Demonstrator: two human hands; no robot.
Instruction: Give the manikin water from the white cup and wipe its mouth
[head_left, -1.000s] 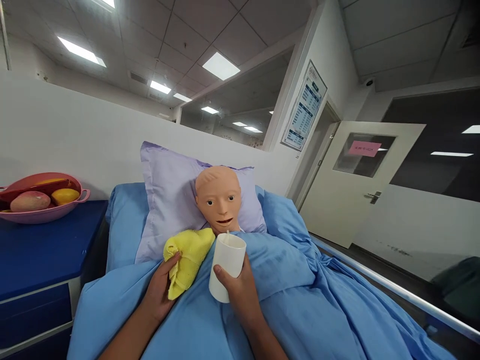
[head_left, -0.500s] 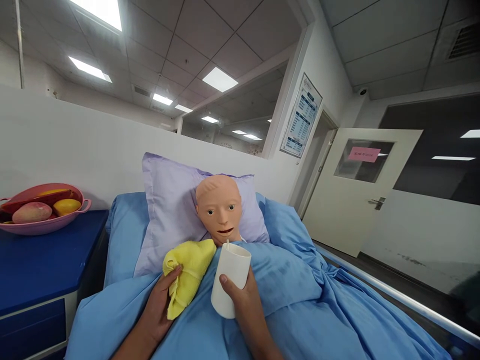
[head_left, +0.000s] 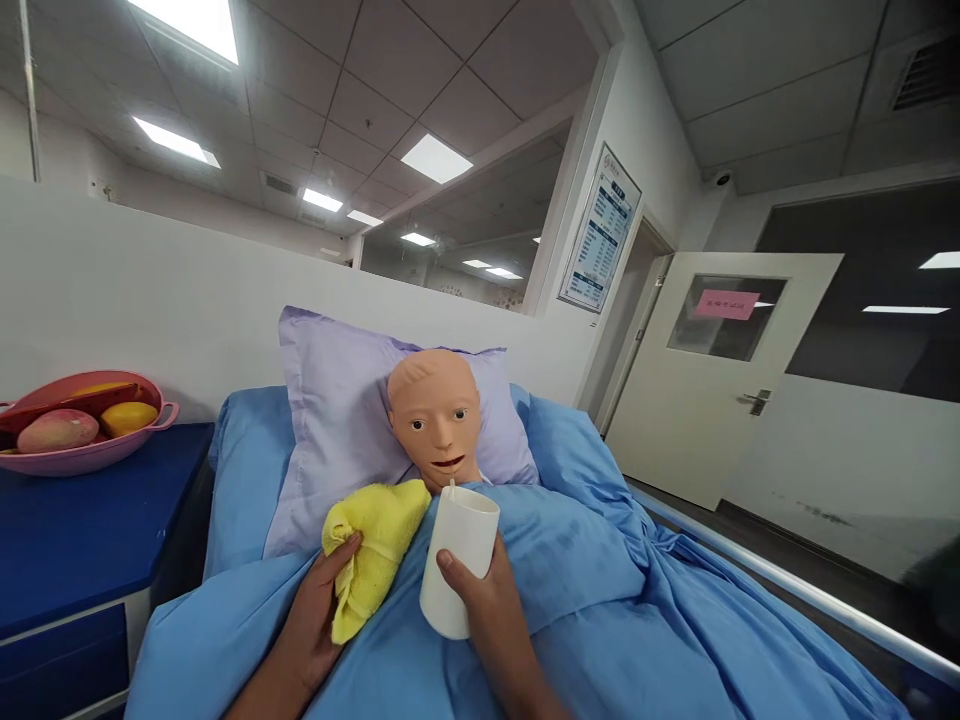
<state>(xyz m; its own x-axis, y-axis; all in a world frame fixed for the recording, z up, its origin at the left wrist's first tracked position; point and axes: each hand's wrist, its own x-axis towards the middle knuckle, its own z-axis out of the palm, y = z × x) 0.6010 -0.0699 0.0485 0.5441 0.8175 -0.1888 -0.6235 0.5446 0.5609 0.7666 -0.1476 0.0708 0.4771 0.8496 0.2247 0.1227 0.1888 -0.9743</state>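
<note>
A manikin (head_left: 435, 415) lies in bed with its head on a lilac pillow (head_left: 330, 430) and a blue quilt (head_left: 600, 600) drawn up to its neck. My left hand (head_left: 319, 600) grips a bunched yellow towel (head_left: 379, 550), whose far end lies by the manikin's chin. My right hand (head_left: 491, 595) is wrapped round a white cup (head_left: 457, 565), tilted slightly, below the chin. From the cup's rim a short straw (head_left: 452, 490) points up toward the manikin's mouth; I cannot tell whether it touches. What is inside the cup is hidden.
At the left, a blue bedside cabinet (head_left: 82, 540) carries a pink basket (head_left: 90, 462) of fruit. A bed rail (head_left: 795, 580) runs along the right side. Behind the bed stands a white partition (head_left: 187, 280). A door (head_left: 720, 390) stands at the right.
The view has shifted very slightly. Both hands keep their hold on the towel and the cup, in almost the same places by the manikin's chin.
</note>
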